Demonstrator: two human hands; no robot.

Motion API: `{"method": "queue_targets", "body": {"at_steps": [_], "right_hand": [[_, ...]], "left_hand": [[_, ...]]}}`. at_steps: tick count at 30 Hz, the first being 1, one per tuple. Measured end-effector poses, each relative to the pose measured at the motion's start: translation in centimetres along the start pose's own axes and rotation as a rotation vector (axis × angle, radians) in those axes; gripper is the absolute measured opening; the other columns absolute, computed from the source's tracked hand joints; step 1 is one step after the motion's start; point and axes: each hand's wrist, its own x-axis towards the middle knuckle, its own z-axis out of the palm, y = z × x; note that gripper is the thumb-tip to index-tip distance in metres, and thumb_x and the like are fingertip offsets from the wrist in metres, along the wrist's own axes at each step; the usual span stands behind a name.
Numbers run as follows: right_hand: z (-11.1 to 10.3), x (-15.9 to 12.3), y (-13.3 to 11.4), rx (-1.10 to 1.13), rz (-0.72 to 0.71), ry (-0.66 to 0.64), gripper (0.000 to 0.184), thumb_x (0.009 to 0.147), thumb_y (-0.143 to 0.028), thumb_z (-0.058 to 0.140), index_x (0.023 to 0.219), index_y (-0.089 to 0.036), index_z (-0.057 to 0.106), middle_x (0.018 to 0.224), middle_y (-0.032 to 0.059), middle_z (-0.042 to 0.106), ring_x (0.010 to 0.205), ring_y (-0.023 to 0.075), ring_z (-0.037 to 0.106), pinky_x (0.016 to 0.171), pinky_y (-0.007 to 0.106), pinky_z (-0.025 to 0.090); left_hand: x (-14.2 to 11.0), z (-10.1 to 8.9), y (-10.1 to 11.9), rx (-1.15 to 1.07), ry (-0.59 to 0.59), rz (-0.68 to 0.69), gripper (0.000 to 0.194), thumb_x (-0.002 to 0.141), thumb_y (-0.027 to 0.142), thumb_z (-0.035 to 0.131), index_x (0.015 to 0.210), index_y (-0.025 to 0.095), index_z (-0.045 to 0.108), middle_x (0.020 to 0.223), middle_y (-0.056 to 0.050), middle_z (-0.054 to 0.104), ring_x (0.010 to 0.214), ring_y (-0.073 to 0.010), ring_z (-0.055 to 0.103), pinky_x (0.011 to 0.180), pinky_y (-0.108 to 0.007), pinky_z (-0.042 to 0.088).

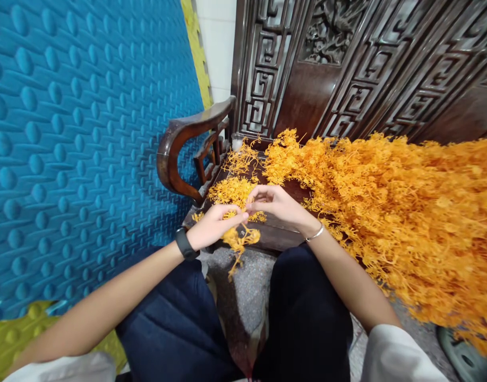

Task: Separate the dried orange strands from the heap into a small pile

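Observation:
My left hand (217, 225) is closed on a yellow-orange plastic sprig (238, 240), whose branched end hangs below the fingers past the seat's front edge. Meeting it at the fingertips, my right hand (275, 202) pinches at the sprig's upper part; the exact spot between thumb and fingers is too small to make out. Just behind both hands a small pile of yellow sprigs (231, 190) lies on the dark wooden seat (273, 228). A looser bunch of thin orange stems (243, 160) sits farther back.
A large heap of orange sprigs (418, 207) covers the bench to the right and spills over its front. The curved wooden armrest (175, 143) stands at left, before a blue bumpy mat (87, 132). A carved backrest (302, 95) rises behind. A dark green object (462, 353) is at lower right.

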Motion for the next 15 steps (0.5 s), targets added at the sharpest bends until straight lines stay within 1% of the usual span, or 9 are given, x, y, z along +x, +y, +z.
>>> {"method": "queue_targets", "body": {"at_steps": [3,7,10,12,14,15], "right_hand": [[0.0,0.2,0.2,0.030,-0.012,0.047,0.016,0.069,-0.028,0.072,0.072,-0.017,0.061,0.068,-0.0009,0.065,0.066,0.0108,0.063,0.068,0.028,0.052],[0.7,0.4,0.6,0.028,-0.049,0.129,0.018,0.067,-0.029,0.072,0.071,-0.017,0.059,0.066,-0.0012,0.063,0.061,0.0102,0.061,0.064,0.027,0.051],[1.8,0.7,0.9,-0.020,-0.103,0.251,0.017,0.068,-0.029,0.070,0.072,-0.017,0.058,0.066,-0.0018,0.061,0.058,0.0089,0.057,0.060,0.026,0.049],[2.0,1.1,1.1,-0.096,-0.156,0.321,0.013,0.071,-0.026,0.066,0.074,-0.018,0.057,0.067,-0.0016,0.060,0.060,0.0090,0.056,0.059,0.025,0.047],[1.2,1.7,1.2,-0.185,-0.221,0.427,0.009,0.073,-0.024,0.063,0.075,-0.018,0.056,0.068,-0.0011,0.059,0.059,0.0094,0.056,0.059,0.026,0.047],[0.4,2.0,1.3,-0.211,-0.255,0.508,0.008,0.073,-0.023,0.062,0.076,-0.018,0.056,0.070,-0.0008,0.059,0.059,0.0096,0.055,0.058,0.026,0.047]], "left_hand": [[-0.3,0.7,0.0,-0.062,0.047,-0.011,0.030,0.079,0.044,0.054,0.068,0.017,0.057,0.049,0.005,0.042,0.046,-0.0085,0.035,0.049,-0.023,0.028],[-0.2,0.8,-0.3,-0.146,0.094,-0.046,0.025,0.078,0.041,0.057,0.088,0.018,0.059,0.048,0.007,0.035,0.044,-0.0086,0.031,0.046,-0.023,0.023],[0.2,0.7,-0.5,-0.223,0.157,-0.063,0.027,0.075,0.038,0.060,0.094,0.019,0.061,0.046,0.008,0.034,0.043,-0.0083,0.030,0.045,-0.023,0.022],[0.3,0.8,-0.6,-0.288,0.202,-0.097,0.029,0.073,0.034,0.061,0.097,0.018,0.062,0.045,0.008,0.033,0.041,-0.0079,0.029,0.045,-0.023,0.021],[0.1,1.0,-0.7,-0.331,0.213,-0.131,0.029,0.072,0.031,0.060,0.096,0.016,0.065,0.044,0.008,0.033,0.040,-0.0075,0.027,0.045,-0.023,0.019],[-0.1,1.2,-0.7,-0.337,0.200,-0.143,0.028,0.072,0.031,0.059,0.094,0.016,0.067,0.043,0.008,0.033,0.040,-0.0073,0.027,0.045,-0.024,0.018]]}}
